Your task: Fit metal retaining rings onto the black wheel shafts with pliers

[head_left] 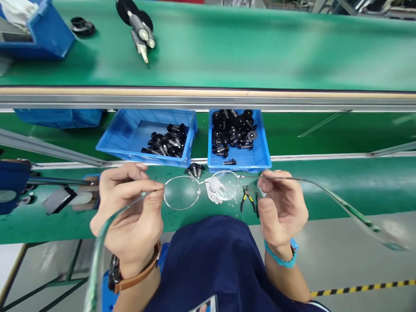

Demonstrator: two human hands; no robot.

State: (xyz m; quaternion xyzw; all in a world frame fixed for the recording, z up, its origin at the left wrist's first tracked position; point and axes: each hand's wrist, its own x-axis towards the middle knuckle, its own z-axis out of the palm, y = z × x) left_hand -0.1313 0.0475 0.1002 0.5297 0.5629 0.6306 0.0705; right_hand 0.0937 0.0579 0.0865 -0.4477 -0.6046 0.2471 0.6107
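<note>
A pair of thin-rimmed eyeglasses (pixel 182 193) is held up in front of me, its two temples spreading toward the camera. My left hand (pixel 131 212) pinches the left temple close to its hinge, between thumb and forefinger. On the other side, my right hand (pixel 282 208) has its curled fingers on the right temple, with the thumb lower down and a little apart. Through the right lens I see a whitish glove (pixel 212 197) on the green bench. Pliers with yellow-and-black handles (pixel 247 199) lie on the bench near my right hand, beside another dark-handled tool, partly hidden.
Two blue bins, a left one (pixel 130 151) and a right one (pixel 238 164), hold black parts. Several more black parts (pixel 195 170) lie between them. A raised green shelf (pixel 260 52) crosses above, carrying grey-and-black pieces (pixel 139 34). A fixture (pixel 87 193) stands at left.
</note>
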